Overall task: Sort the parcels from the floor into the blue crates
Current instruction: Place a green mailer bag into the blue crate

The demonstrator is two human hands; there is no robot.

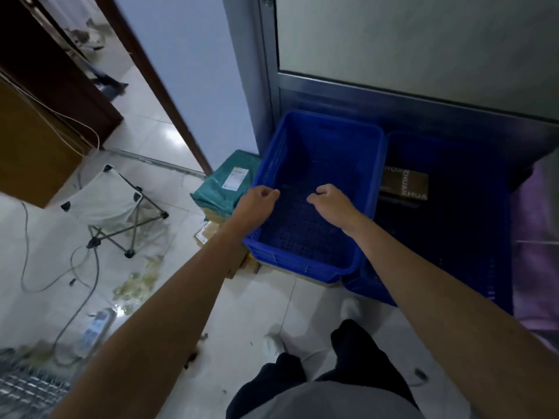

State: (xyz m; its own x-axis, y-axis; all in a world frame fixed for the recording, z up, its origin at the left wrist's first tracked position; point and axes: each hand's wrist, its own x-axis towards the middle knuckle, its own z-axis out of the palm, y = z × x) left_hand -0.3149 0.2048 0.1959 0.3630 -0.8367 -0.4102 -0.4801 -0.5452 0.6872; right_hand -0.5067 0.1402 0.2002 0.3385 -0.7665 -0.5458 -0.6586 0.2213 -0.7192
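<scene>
An empty blue crate (320, 137) sits tilted, resting partly on parcels on the floor. My left hand (257, 201) hovers over its left rim and my right hand (329, 201) over its inside; both have curled fingers and hold nothing. A second blue crate (472, 237) stands to the right with a brown cardboard parcel (405, 184) inside. A teal bagged parcel (227, 182) lies on the floor left of the first crate. Small brown box parcels (208, 231) show beside and beneath my left forearm.
A folding stool (112, 207) stands on the tiled floor at left, with cables (87, 285) and a power strip (95, 331) near it. A metal-framed door (393, 55) is behind the crates. A purple cloth (538, 237) lies at the right edge. An open doorway is far left.
</scene>
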